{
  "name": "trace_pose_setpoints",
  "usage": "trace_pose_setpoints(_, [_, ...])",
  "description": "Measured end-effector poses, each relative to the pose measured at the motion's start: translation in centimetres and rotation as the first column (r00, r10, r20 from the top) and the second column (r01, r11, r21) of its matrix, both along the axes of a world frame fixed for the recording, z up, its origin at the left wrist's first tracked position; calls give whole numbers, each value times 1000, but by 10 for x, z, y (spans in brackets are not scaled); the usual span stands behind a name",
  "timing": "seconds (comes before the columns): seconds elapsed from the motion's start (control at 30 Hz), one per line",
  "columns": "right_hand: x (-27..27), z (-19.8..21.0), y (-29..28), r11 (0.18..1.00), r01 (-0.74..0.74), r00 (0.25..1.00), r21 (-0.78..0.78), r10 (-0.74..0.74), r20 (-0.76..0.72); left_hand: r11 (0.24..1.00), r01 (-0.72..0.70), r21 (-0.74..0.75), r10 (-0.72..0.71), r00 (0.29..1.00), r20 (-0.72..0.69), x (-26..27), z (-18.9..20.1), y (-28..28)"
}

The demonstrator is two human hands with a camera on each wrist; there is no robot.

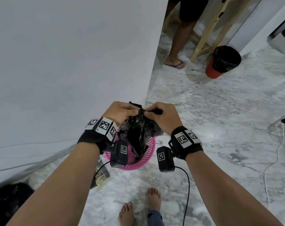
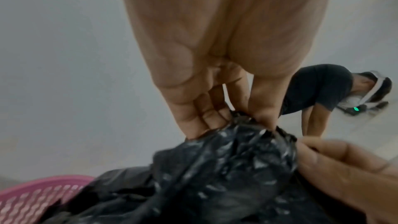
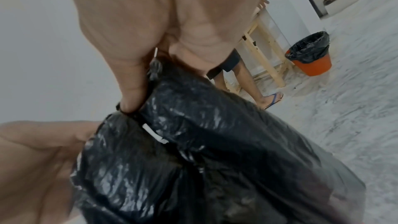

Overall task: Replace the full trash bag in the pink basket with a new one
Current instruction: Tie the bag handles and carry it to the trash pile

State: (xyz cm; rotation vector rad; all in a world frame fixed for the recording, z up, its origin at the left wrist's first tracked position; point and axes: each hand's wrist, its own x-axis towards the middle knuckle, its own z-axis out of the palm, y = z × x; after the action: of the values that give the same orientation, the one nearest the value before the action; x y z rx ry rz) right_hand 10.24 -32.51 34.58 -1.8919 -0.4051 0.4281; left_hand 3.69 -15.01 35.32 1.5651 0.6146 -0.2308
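Note:
A full black trash bag stands in the pink mesh basket on the marble floor beside a white wall. Its top is bunched together above the basket. My left hand pinches the gathered neck from the left, and my right hand pinches it from the right. In the left wrist view my left hand has fingers and thumb closed on the crinkled bag, with the pink basket low at left. In the right wrist view my right hand grips the bag at its neck.
Another person stands at the back by a wooden frame. A red bin lined with a black bag sits beyond. Cables trail along the floor at right. My bare feet are just behind the basket. A packet lies left of the basket.

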Motion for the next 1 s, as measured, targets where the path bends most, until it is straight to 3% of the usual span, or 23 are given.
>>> trace_pose_setpoints(0.13, [-1, -3, -3, 1000, -6, 1000, -29, 6, 3, 997, -53, -61, 53, 999, -9, 0, 0, 2])
trace_pose_setpoints(0.27, [1, -1, -3, 999, 23, 999, 36, -22, -46, 983, -74, -169, 74, 997, -12, -2, 4, -2])
trace_pose_setpoints(0.37, [5, 2, -3, 998, 5, 997, 59, 0, -83, 998, 30, -59, -33, 998, -59, -1, 8, -6])
trace_pose_setpoints(0.43, [7, 2, -3, 997, -48, 989, 54, 55, -134, 1000, 6, 27, -5, 998, -59, 2, 7, -8])
trace_pose_setpoints(0.5, [8, 3, -3, 992, -120, 962, 24, 122, -243, 999, -41, 17, 41, 999, -5, 3, 4, -8])
trace_pose_setpoints(0.63, [9, 7, -3, 952, -237, 949, -195, 184, -257, 996, -83, 44, 78, 992, 98, -2, -5, -10])
trace_pose_setpoints(0.7, [13, 0, -3, 960, -144, 970, -239, 90, -225, 986, -49, 157, 36, 996, 86, -4, -12, -7])
trace_pose_setpoints(0.8, [24, -9, -12, 977, 128, 950, -173, -171, -262, 916, 12, 401, -11, 1000, -3, -11, -20, 8])
trace_pose_setpoints(0.87, [28, -12, -19, 963, 199, 930, -182, -245, -275, 951, -89, 297, 80, 996, 43, -12, -19, 15])
trace_pose_setpoints(1.0, [16, -3, -6, 987, 128, 916, -97, -155, -369, 979, -199, 51, 189, 971, 149, -5, 0, 1])
